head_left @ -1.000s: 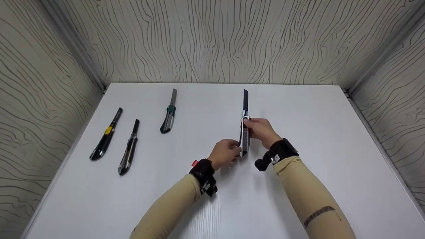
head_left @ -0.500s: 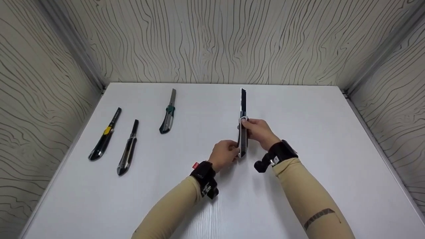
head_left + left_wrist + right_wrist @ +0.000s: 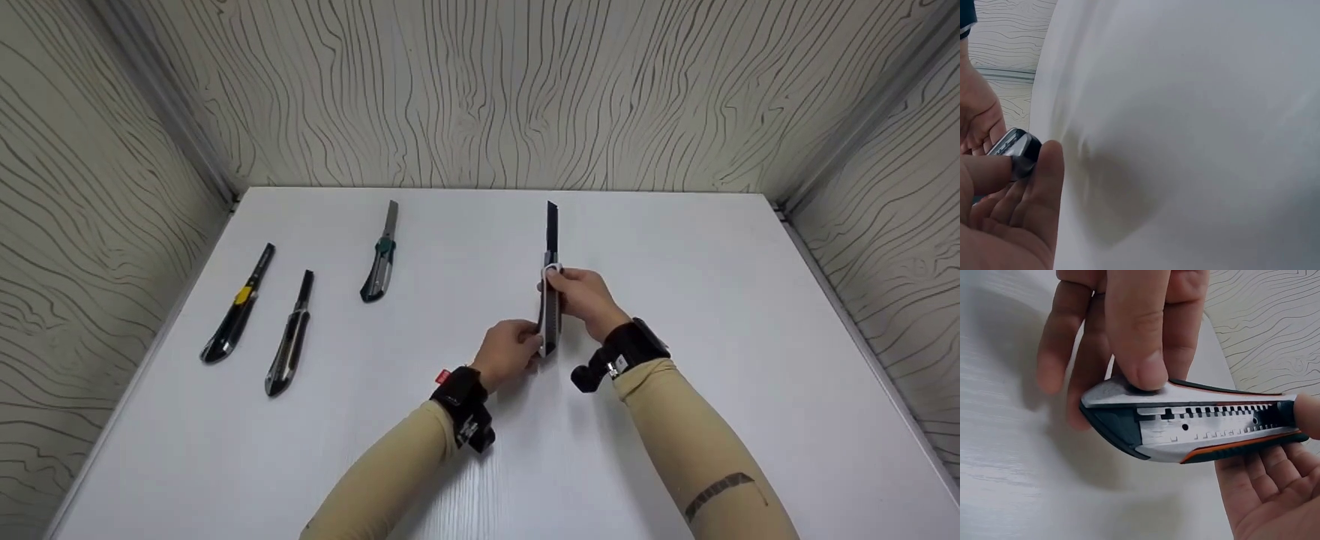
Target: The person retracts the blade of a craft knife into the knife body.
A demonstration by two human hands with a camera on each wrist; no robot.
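Note:
Both hands hold a utility knife (image 3: 551, 322) above the right half of the table, its long dark blade extended toward the back wall. My left hand (image 3: 508, 352) pinches the rear end of the handle between thumb and fingers. On the handle's other side, my right hand (image 3: 590, 297) grips it near the front, thumb on the slider. In the right wrist view the handle (image 3: 1168, 455) is silver with dark and orange edging, and a toothed metal channel shows along it. Only the knife's rear end (image 3: 1027, 149) shows in the left wrist view; the blade is hidden there.
Three more utility knives lie on the white table (image 3: 675, 420) to the left, blades extended: one with a yellow slider (image 3: 236, 311), a dark one with pale trim (image 3: 289, 352), and one with a green slider (image 3: 381, 262). Wood-patterned walls (image 3: 480, 90) enclose the back and sides.
The held knife has shifted slightly left and turned a little; its blade flashed bright half a second ago and looks dark now. Both hands keep their hold, and the blade stays extended.

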